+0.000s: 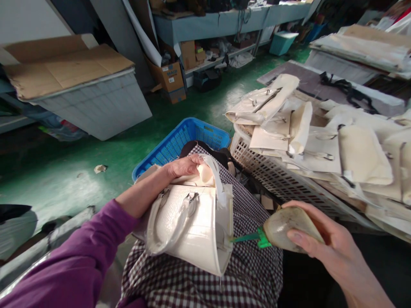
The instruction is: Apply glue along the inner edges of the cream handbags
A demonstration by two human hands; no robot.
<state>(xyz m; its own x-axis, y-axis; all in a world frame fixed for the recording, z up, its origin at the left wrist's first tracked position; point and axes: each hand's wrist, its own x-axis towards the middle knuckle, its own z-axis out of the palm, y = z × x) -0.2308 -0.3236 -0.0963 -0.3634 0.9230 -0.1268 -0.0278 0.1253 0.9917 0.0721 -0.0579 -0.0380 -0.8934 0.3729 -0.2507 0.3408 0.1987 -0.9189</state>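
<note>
On my lap, over a checked apron (247,273), lies a white handbag (195,218) with a crocodile-like grain and two handles wrapped in clear film. My left hand (188,167) grips the bag at its far edge, by the cream lining; some of the fingers are hidden in the fabric. In my right hand (321,235) is a squeeze bottle (292,229) with cloudy walls and a green nozzle. The nozzle tip points left and reaches the bag's right side edge; whether it touches cannot be made out.
A blue plastic basket (180,141) stands on the green floor beyond my knees. To the right, several unfinished white bags (324,145) are piled above a white crate (272,171). A grey bin topped with cardboard (73,64) stands at the left, and a long workbench (208,28) behind.
</note>
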